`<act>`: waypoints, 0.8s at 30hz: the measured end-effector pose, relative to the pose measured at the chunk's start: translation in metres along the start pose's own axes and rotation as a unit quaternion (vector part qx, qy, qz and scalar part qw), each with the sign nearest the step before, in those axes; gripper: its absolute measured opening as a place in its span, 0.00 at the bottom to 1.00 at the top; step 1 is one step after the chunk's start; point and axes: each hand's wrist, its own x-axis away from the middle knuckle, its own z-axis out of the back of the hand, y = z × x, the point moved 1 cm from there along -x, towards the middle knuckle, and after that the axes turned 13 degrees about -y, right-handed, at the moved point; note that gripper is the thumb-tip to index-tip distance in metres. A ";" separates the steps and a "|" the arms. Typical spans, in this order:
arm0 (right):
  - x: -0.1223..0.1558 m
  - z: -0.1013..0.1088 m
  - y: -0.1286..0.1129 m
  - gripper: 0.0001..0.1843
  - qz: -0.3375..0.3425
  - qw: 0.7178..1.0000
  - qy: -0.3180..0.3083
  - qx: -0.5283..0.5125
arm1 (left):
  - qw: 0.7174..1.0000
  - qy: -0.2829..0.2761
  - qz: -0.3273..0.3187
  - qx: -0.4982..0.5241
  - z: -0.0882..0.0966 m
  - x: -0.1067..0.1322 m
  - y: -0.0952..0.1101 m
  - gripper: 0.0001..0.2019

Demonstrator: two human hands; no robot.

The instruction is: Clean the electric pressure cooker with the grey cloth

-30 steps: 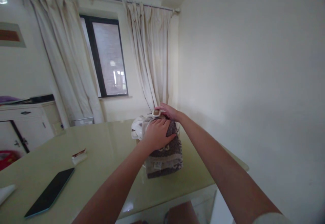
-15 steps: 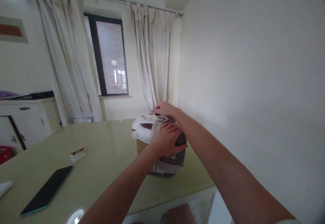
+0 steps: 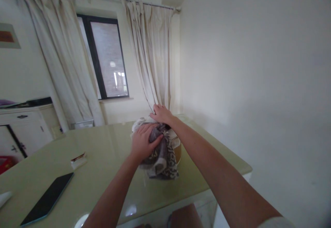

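A rice cooker with a white lid [image 3: 138, 121] and a gold-brown side [image 3: 178, 150] stands on the table, largely covered by my hands and a cloth. The grey patterned cloth [image 3: 169, 162] is bunched over its near side, with loose folds hanging down in front. My left hand [image 3: 144, 141] presses on the cloth, fingers over the top and thumb round a fold. Farther back, my right hand [image 3: 162, 114] holds the cooker's top at the far side, its fingertips partly hidden.
On the pale green table [image 3: 108, 159] lie a dark tablet [image 3: 48, 198] and a small white packet [image 3: 79, 160], both to the left. A plain wall [image 3: 245, 83] rises at the right. Curtains [image 3: 152, 55] and a window [image 3: 108, 57] are behind.
My left hand has moved left and the cloth with it, now bunched and hanging in front of the cooker. The cooker's gold side shows at right. My right hand has shifted slightly left.
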 end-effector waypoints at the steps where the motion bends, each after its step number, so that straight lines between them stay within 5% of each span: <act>1: -0.001 0.000 0.001 0.20 0.003 1.000 -0.011 -0.010 | 1.000 -0.016 0.019 0.014 0.005 -0.007 -0.005 0.20; 5: -0.008 0.003 0.006 0.19 0.046 0.998 -0.041 -0.010 | 0.996 -0.080 0.027 0.001 0.015 -0.023 -0.008 0.19; 8: -0.014 0.008 0.007 0.18 0.063 0.997 -0.046 0.013 | 0.997 -0.066 -0.022 -0.041 0.009 -0.023 0.016 0.19; 13: -0.012 0.012 0.002 0.23 0.065 0.996 -0.046 0.041 | 0.988 -0.067 -0.107 -0.090 -0.030 -0.021 0.077 0.23; 17: -0.002 0.010 -0.002 0.31 0.033 0.997 -0.060 0.036 | 0.969 -0.084 -0.171 -0.159 -0.066 -0.025 0.104 0.20; 20: 0.003 0.006 -0.003 0.30 0.009 0.998 -0.065 0.013 | 0.962 -0.078 -0.191 -0.177 -0.075 -0.023 0.100 0.15; 24: 0.001 0.001 -0.001 0.28 0.009 0.999 -0.050 -0.008 | 0.948 -0.031 -0.293 -0.119 -0.061 0.001 0.068 0.14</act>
